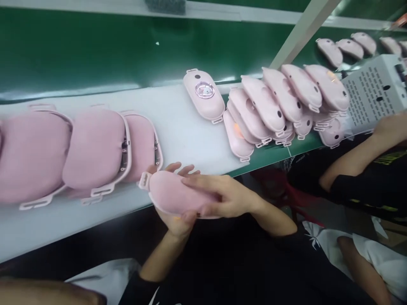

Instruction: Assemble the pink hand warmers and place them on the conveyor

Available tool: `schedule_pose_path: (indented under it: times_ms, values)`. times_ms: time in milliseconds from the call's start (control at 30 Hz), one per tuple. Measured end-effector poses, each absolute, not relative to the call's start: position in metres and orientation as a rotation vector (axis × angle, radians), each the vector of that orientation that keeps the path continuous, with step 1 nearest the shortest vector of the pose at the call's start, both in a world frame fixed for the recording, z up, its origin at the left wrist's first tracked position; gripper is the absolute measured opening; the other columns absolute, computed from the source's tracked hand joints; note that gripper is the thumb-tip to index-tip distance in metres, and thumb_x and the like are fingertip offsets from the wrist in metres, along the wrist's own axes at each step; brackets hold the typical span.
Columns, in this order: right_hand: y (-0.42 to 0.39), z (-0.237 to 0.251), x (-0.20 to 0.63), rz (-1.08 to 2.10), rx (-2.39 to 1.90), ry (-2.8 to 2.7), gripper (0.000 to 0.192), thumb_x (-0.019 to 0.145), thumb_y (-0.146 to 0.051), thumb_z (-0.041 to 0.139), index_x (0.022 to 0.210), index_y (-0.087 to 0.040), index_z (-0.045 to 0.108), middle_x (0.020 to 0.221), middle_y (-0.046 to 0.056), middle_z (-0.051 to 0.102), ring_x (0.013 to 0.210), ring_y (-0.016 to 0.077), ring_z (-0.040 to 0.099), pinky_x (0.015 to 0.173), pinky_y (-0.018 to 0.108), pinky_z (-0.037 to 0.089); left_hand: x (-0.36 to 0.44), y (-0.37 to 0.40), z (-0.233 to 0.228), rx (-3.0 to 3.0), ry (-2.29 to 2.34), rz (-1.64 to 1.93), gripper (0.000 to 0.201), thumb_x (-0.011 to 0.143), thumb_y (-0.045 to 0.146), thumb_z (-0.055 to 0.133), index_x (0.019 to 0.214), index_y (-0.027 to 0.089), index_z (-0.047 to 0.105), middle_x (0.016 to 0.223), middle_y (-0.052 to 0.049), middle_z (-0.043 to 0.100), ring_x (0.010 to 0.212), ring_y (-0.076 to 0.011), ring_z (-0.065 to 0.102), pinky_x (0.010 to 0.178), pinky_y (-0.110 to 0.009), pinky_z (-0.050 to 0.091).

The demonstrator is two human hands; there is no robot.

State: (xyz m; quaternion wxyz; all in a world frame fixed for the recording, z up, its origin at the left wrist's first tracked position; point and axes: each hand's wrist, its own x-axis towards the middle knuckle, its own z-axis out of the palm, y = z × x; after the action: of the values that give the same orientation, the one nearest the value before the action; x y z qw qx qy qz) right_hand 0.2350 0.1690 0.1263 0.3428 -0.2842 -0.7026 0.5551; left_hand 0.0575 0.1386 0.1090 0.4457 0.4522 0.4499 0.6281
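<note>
Between my two hands, just off the front edge of the bench, is a pink oval pod (178,195) with a pale rim and a strap loop at its left end. It is held with its soft-looking pink pad side up. My left hand (174,222) supports it from below, thumb at the near edge and fingertips showing past the far edge. My right hand (230,195) grips the right end from above, fingers lying over the pad. The pod's underside is hidden. Nearest on the bench is a row of overlapping pink padded pieces (95,148) with open rims.
A pink pod with an oval decorated window (205,95) lies face up on the white bench surface (181,127). Several similar pods (263,101) are piled to its right. Beyond stands a perforated grey metal box (369,93), near a co-worker's arm (356,156). A slanted post (302,36) rises behind.
</note>
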Motion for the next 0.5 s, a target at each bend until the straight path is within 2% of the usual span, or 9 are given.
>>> schedule_pose_path:
  times_ms: [67, 100, 233, 367, 433, 500]
  values:
    - [0.172, 0.132, 0.237, 1.559, -0.774, -1.826, 0.059, 0.115, -0.057, 0.059, 0.162, -0.023, 0.065, 0.159, 0.011, 0.073, 0.147, 0.0238, 0.072, 0.125, 0.036, 0.057, 0.058, 0.132, 0.106, 1.041, 1.048, 1.566, 0.094, 0.085, 0.075, 0.085, 0.167, 0.054, 0.045, 0.155, -0.005, 0.062, 0.133, -0.0371, 0.074, 0.111, -0.059, 0.07]
    - [0.174, 0.136, 0.24, 1.592, -0.779, -1.833, 0.058, 0.115, -0.057, 0.057, 0.161, -0.022, 0.066, 0.155, 0.012, 0.076, 0.142, 0.0233, 0.075, 0.121, 0.035, 0.06, 0.055, 0.132, 0.106, 1.033, 1.008, 1.562, 0.095, 0.083, 0.073, 0.088, 0.167, 0.053, 0.047, 0.153, -0.005, 0.063, 0.133, -0.0372, 0.074, 0.113, -0.059, 0.069]
    - [0.18, 0.144, 0.249, 1.52, -0.75, -1.898, 0.082, 0.101, -0.061, 0.08, 0.167, -0.018, 0.058, 0.161, 0.015, 0.071, 0.146, 0.0265, 0.072, 0.124, 0.034, 0.057, 0.047, 0.134, 0.112, 1.087, 0.954, 1.505, 0.1, 0.078, 0.066, 0.096, 0.166, 0.054, 0.049, 0.151, -0.004, 0.062, 0.137, -0.04, 0.073, 0.117, -0.063, 0.067]
    - [0.18, 0.146, 0.257, 1.585, -0.77, -1.916, 0.07, 0.113, -0.063, 0.057, 0.169, -0.022, 0.056, 0.158, 0.009, 0.074, 0.138, 0.0212, 0.078, 0.116, 0.026, 0.061, 0.047, 0.129, 0.113, 0.94, 0.953, 1.435, 0.09, 0.083, 0.075, 0.085, 0.163, 0.058, 0.05, 0.153, -0.004, 0.063, 0.137, -0.0417, 0.072, 0.111, -0.065, 0.07]
    - [0.177, 0.148, 0.256, 1.473, -0.81, -1.993, 0.063, 0.115, -0.055, 0.055, 0.169, -0.024, 0.056, 0.157, 0.007, 0.075, 0.141, 0.0212, 0.076, 0.119, 0.028, 0.06, 0.047, 0.125, 0.11, 0.917, 0.982, 1.436, 0.093, 0.081, 0.075, 0.087, 0.164, 0.056, 0.05, 0.154, -0.005, 0.063, 0.137, -0.0406, 0.072, 0.112, -0.064, 0.069]
    - [0.172, 0.151, 0.25, 1.158, -0.942, -2.073, 0.055, 0.114, -0.039, 0.053, 0.167, -0.024, 0.057, 0.161, 0.007, 0.072, 0.151, 0.0229, 0.069, 0.129, 0.035, 0.055, 0.047, 0.124, 0.105, 0.95, 1.066, 1.468, 0.1, 0.077, 0.075, 0.091, 0.164, 0.049, 0.05, 0.152, -0.006, 0.065, 0.138, -0.0399, 0.071, 0.118, -0.062, 0.064]
